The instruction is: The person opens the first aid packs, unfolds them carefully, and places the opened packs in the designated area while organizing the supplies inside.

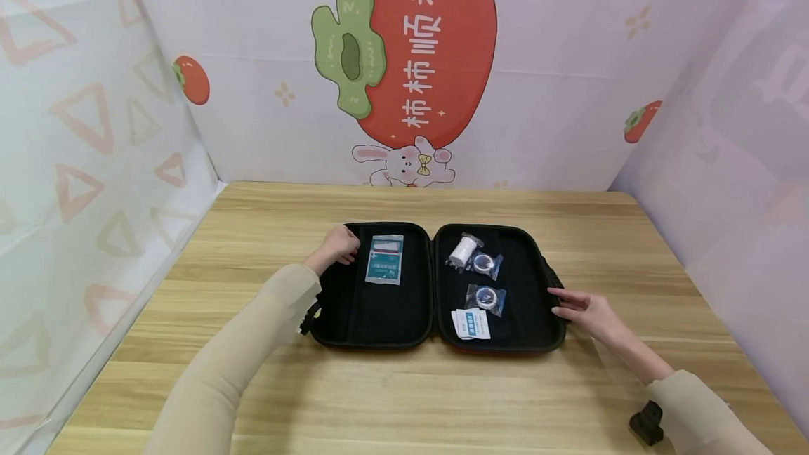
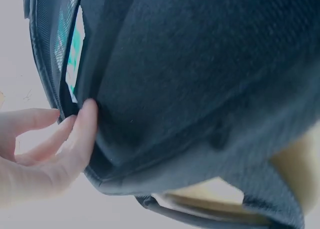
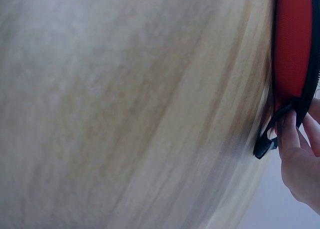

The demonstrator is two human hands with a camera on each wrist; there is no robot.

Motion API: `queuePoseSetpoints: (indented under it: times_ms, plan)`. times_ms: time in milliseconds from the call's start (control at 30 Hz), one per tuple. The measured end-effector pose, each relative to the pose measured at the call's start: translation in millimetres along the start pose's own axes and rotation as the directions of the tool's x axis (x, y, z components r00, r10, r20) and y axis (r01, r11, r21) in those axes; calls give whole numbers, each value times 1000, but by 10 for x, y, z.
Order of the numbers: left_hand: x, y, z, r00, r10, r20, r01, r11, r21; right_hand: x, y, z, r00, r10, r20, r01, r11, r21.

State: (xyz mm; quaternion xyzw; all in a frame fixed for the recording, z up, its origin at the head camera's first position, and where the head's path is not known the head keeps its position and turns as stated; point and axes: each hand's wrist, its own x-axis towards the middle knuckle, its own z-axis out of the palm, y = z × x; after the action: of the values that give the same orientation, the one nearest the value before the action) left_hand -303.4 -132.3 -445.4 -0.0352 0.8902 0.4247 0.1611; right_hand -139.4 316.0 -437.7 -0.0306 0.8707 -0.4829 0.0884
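An unfolded first-aid case [image 1: 392,314], black inside, lies on the wooden table. My left hand [image 1: 338,245] grips the far part of its left half, fingers over the rim beside the mesh pocket's edge. A teal packet with a white cross [image 1: 384,269] lies in that half; the left wrist view shows teal through the pocket's mesh. My right hand [image 1: 588,311] holds the case's right rim, where the red outer shell [image 3: 295,44] shows. The right half holds a wrapped white roll [image 1: 464,250], two wrapped rings of tape [image 1: 484,264] and white-and-blue packets [image 1: 470,324].
A black clip-like object [image 1: 647,423] lies near the right sleeve. Black carry handles stick out at the case's outer sides. A printed cloth [image 1: 253,125] rises behind the table and at both sides.
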Motion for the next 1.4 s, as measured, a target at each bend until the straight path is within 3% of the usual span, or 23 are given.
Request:
queuePoseSetpoints:
  times_ms: [67,167,300,533,867,1167,1400]
  plan:
    - [-298,253,-83,998,38,-57,-31,993,110,-1,-8,0,1000,-3,1,3,1000,-2]
    - [-448,366,-134,981,166,-102,-142,968,207,-1,-20,0,1000,-2,-5,2,1000,-7]
    - [-458,441,-114,953,287,-97,-261,940,219,-2,-31,-1,1000,2,-11,-2,1000,-16]
    - [-462,623,4,941,338,-5,-337,938,82,3,-14,4,1000,0,-6,0,1000,0]
    - [-475,836,251,884,457,101,-463,885,49,-16,-5,-3,1000,6,-4,-6,1000,-1]
    - [-473,1019,524,814,558,163,-576,811,101,-16,6,-6,1000,-5,-7,5,1000,2]
    - [-468,1139,765,782,582,223,-621,760,191,-11,5,6,1000,-23,-15,24,1000,8]
